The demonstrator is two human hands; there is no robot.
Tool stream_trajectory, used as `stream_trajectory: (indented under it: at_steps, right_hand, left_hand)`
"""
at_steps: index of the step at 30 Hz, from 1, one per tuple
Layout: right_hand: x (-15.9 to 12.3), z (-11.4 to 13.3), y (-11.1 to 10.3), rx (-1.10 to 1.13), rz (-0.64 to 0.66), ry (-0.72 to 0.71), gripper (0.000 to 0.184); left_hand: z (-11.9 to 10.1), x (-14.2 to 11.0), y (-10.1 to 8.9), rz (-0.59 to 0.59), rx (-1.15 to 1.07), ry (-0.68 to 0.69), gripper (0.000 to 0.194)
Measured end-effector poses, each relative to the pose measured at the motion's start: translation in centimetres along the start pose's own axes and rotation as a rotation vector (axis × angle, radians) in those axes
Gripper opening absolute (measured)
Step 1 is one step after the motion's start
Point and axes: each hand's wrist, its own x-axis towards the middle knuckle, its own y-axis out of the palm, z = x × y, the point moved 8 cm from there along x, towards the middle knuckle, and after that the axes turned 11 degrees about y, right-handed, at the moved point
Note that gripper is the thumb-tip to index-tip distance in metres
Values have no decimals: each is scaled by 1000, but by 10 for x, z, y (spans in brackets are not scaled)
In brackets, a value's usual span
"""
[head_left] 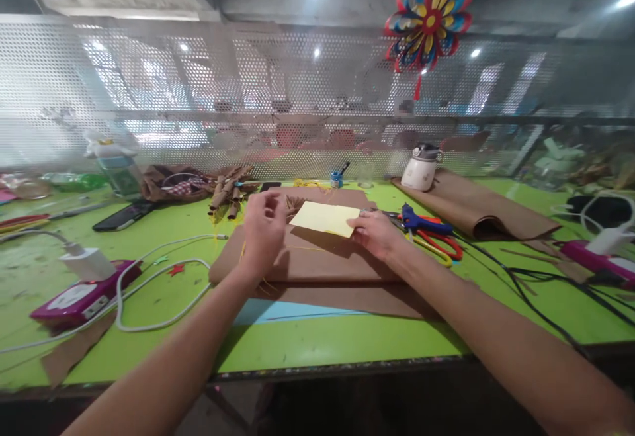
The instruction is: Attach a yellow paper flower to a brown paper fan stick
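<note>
A pale yellow sheet of paper (320,218) is pinched at its right end by my right hand (374,232). It is held above a stack of brown kraft paper (317,267). To the left of the sheet, my left hand (265,227) is raised with its fingers loosely bent and apart, and I see nothing in them. Thin yellow strands lie on the brown paper and around my left wrist. A brown fringed piece (296,204) shows partly behind the yellow sheet. Light blue paper (297,311) sticks out under the brown stack.
At right lie a blue glue gun (424,219), scissors with red handles (449,245) and a roll of brown paper (489,214) beside a white jug (421,168). At left are a phone (124,216), a purple power strip (82,297), white cable and rolled brown paper tubes (229,191).
</note>
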Motion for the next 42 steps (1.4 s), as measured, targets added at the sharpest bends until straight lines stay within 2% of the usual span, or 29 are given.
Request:
stream_trajectory:
  at_steps: [1, 3, 5, 7, 9, 10, 14, 15, 17, 20, 21, 23, 25, 26, 28, 30, 32, 37, 40, 42]
  right_hand:
    - [-2, -2, 3, 8, 4, 4, 12]
    - [-5, -3, 8, 25, 1, 3, 13]
    - [-9, -1, 11, 38, -17, -5, 13]
    - [-15, 0, 14, 39, -43, -9, 14]
    - [-25, -3, 16, 25, -53, 5, 16]
    - [-31, -6, 17, 17, -48, 15, 16]
    - [-61, -16, 12, -90, 39, 93, 8]
    - [-68, -14, 5, -151, 56, 101, 8]
    - [-80, 3, -15, -298, 58, 27, 11]
    - [-86, 51, -63, -527, -64, -174, 14]
    - [-84, 65, -83, -566, -121, -194, 13]
    - [-76, 84, -123, -606, -228, -143, 8]
    - [-67, 93, -157, -680, -302, -63, 9]
    - [-65, 96, -172, -769, -364, -56, 10]
    - [-62, 96, -190, -922, -404, -60, 11]
    - [-60, 91, -199, -1022, -407, -78, 12]
    - [-59, 83, -199, -1126, -396, -109, 13]
    - [-49, 64, -177, -1402, -371, -209, 9]
    - [-40, 61, -168, -1506, -425, -247, 12]
    - [-32, 68, -168, -1558, -485, -284, 17]
  left_hand:
    - [-20, -3, 9, 109, 44, 169, 18]
    - [-53, -18, 32, 357, 93, 446, 37]
    - [-69, -36, 51, 550, 131, 622, 51]
    - [-71, -48, 64, 656, 181, 702, 41]
    - [-66, -55, 71, 695, 221, 730, 14]
    - [-64, -58, 74, 722, 230, 744, 9]
    - [-56, -65, 78, 806, 202, 766, 10]
    - [-55, -64, 78, 800, 214, 758, 11]
    - [-55, -64, 77, 804, 212, 758, 10]
    - [-57, -66, 77, 826, 164, 766, 10]
    - [-57, -66, 78, 826, 148, 762, 10]
    - [-55, -64, 78, 806, 132, 738, 11]
    - [-51, -61, 79, 796, 146, 704, 15]
    - [-48, -60, 81, 807, 162, 686, 16]
    - [-43, -60, 84, 863, 185, 646, 17]
    - [-41, -60, 86, 923, 176, 599, 18]
    - [-42, -60, 85, 964, 142, 557, 18]
    - [-45, -62, 83, 1030, 121, 500, 18]
    - [-45, -64, 82, 1072, 131, 485, 20]
    - [-46, -65, 81, 1092, 131, 483, 20]
